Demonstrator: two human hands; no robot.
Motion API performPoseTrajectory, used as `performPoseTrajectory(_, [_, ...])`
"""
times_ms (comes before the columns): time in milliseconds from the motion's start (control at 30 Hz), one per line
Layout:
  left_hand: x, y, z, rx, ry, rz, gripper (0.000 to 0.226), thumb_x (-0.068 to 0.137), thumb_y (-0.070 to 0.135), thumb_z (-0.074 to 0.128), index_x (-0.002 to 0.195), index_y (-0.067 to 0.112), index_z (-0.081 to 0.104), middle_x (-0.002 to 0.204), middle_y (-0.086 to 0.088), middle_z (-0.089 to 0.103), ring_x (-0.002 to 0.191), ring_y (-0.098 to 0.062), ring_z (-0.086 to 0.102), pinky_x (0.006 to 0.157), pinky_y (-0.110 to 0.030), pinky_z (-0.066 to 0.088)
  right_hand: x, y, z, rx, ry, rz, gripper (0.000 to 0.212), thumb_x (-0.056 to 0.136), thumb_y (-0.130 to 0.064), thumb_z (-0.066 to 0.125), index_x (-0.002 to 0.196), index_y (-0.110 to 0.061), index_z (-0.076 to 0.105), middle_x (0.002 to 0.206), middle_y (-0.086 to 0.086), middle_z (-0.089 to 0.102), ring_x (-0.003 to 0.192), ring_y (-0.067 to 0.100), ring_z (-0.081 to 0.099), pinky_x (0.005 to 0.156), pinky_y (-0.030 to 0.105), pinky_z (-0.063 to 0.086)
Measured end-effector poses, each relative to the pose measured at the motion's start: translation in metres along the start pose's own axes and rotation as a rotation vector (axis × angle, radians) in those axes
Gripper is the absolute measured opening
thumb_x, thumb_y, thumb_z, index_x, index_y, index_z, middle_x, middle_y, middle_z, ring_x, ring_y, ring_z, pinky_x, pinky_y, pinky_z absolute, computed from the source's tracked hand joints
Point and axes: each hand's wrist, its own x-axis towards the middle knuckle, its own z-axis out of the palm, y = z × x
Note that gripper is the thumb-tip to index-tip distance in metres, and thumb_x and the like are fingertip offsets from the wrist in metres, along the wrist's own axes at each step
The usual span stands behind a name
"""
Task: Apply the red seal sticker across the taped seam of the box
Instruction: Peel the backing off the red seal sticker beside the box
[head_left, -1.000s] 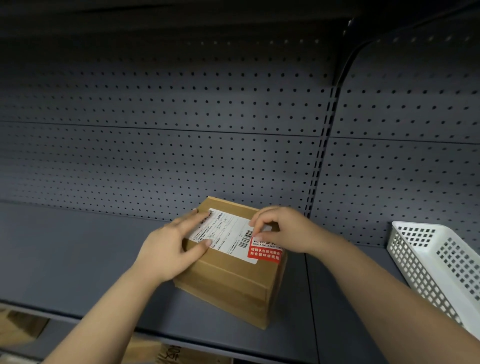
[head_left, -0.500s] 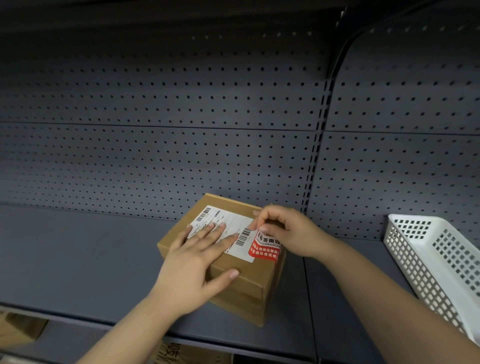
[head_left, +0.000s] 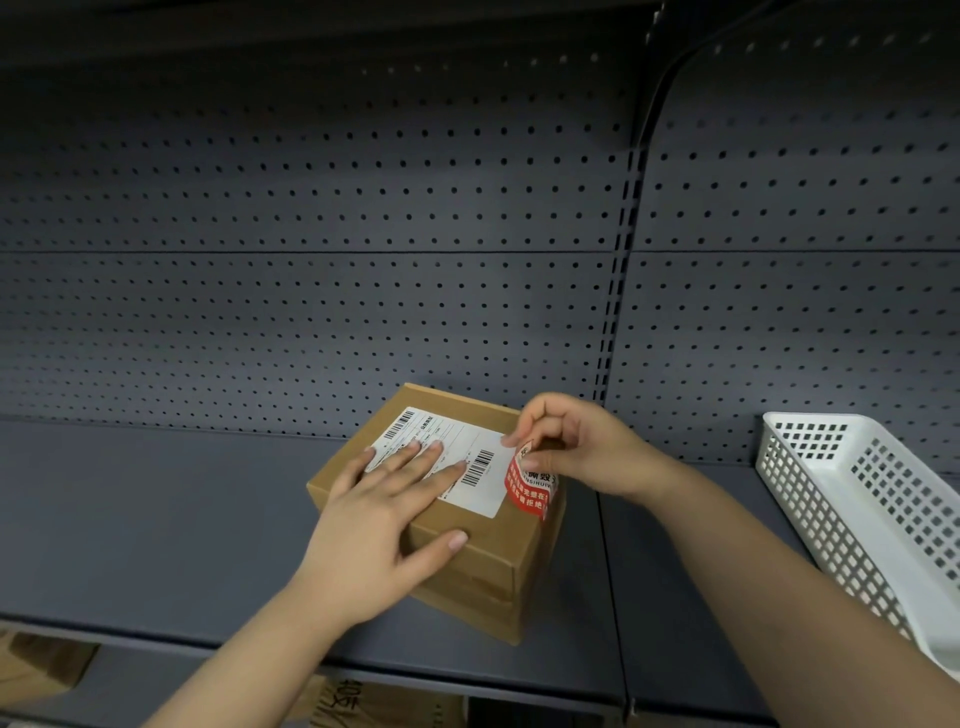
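Note:
A brown cardboard box sits on the dark grey shelf. A white shipping label with barcodes covers its top. My left hand lies flat on the box top, fingers spread over the label, thumb over the front edge. My right hand pinches the upper end of the red seal sticker between thumb and fingers at the box's right top edge. The sticker's lower part curls over that edge; its upper end is lifted off the box. The taped seam is hidden from me.
A white perforated plastic basket stands on the shelf at the right. A grey pegboard wall rises behind the box. Cardboard boxes show on a lower level beneath the shelf's front edge.
My left hand slid from the box's left side onto the top and flattened over the label. The box turned slightly. My right hand lifted the sticker's upper end, so it now curls.

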Motion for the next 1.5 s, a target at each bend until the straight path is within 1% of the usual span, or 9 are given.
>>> performPoseTrajectory(167, [0.0,0.0,0.0,-0.014,0.001,-0.002,0.065,0.085,0.075,0.025,0.138,0.043,0.044,0.15,0.009,0.039,0.141,-0.008,0.028,0.115,-0.047,0.019,-0.002,0.003,-0.005,0.062,0.06,-0.008,0.02,0.083,0.001,0.067,0.088,-0.018,0.072,0.099,0.028,0.071,0.094,0.021,0.072,0.083,0.038,0.057])
performPoseTrajectory(433, [0.001,-0.001,-0.004,-0.066,-0.003,-0.004,0.075,0.075,0.083,0.036,0.138,0.044,0.044,0.151,0.013,0.035,0.142,-0.005,0.025,0.116,-0.046,0.015,-0.006,0.007,-0.007,0.167,0.081,-0.053,0.018,0.083,0.01,0.062,0.091,-0.006,0.067,0.086,0.007,0.074,0.086,0.019,0.07,0.09,0.044,0.053])
performPoseTrajectory(567, [0.002,-0.002,-0.002,-0.023,-0.015,-0.005,0.092,0.059,0.091,0.05,0.138,0.044,0.044,0.151,0.012,0.035,0.142,-0.007,0.026,0.116,-0.049,0.016,-0.008,0.006,-0.007,0.226,0.054,-0.066,0.024,0.083,0.009,0.061,0.087,-0.014,0.068,0.088,0.002,0.075,0.088,0.017,0.068,0.088,0.044,0.05])
performPoseTrajectory(700, [0.003,-0.004,0.0,-0.029,-0.008,-0.003,0.091,0.059,0.091,0.049,0.137,0.044,0.044,0.15,0.01,0.038,0.141,-0.007,0.028,0.116,-0.047,0.015,-0.013,0.007,-0.008,0.248,0.039,-0.095,0.029,0.081,0.003,0.064,0.08,-0.025,0.071,0.084,-0.004,0.075,0.097,0.02,0.066,0.095,0.047,0.046])
performPoseTrajectory(900, [0.002,-0.004,0.001,-0.039,0.015,-0.006,0.091,0.059,0.091,0.049,0.136,0.043,0.046,0.148,0.01,0.04,0.14,-0.008,0.029,0.115,-0.05,0.018,-0.039,0.019,-0.01,0.23,0.228,-0.166,0.011,0.068,-0.013,0.076,0.075,-0.022,0.077,0.105,0.001,0.076,0.104,0.015,0.068,0.086,0.028,0.054])
performPoseTrajectory(1033, [0.002,-0.003,0.001,-0.038,0.025,-0.004,0.091,0.059,0.091,0.05,0.136,0.042,0.048,0.148,0.01,0.041,0.139,-0.008,0.03,0.115,-0.048,0.018,-0.056,0.036,-0.01,0.25,0.275,-0.187,0.021,0.065,-0.034,0.083,0.076,-0.017,0.077,0.091,0.005,0.078,0.118,0.023,0.062,0.089,0.029,0.053])
performPoseTrajectory(1267, [0.002,-0.005,0.002,-0.02,0.005,0.0,0.091,0.06,0.09,0.05,0.137,0.043,0.045,0.149,0.011,0.039,0.141,-0.008,0.029,0.116,-0.05,0.018,-0.075,0.045,-0.011,0.267,0.292,-0.124,0.021,0.065,-0.035,0.083,0.073,-0.017,0.076,0.12,0.004,0.07,0.118,0.02,0.06,0.083,0.032,0.055])
performPoseTrajectory(1433, [0.002,-0.004,0.001,-0.022,0.008,0.001,0.091,0.061,0.091,0.048,0.137,0.042,0.046,0.148,0.011,0.04,0.14,-0.008,0.03,0.115,-0.047,0.015,-0.083,0.054,-0.013,0.227,0.355,-0.086,0.006,0.069,-0.022,0.079,0.07,-0.016,0.077,0.115,0.002,0.072,0.115,0.018,0.062,0.082,0.03,0.055])
performPoseTrajectory(1500, [0.002,-0.004,0.001,-0.023,0.008,0.002,0.091,0.061,0.091,0.047,0.137,0.042,0.046,0.148,0.01,0.04,0.14,-0.008,0.03,0.115,-0.046,0.015,-0.086,0.056,-0.014,0.224,0.377,-0.096,0.013,0.066,-0.028,0.081,0.07,-0.017,0.077,0.112,0.001,0.073,0.112,0.017,0.064,0.083,0.028,0.054])
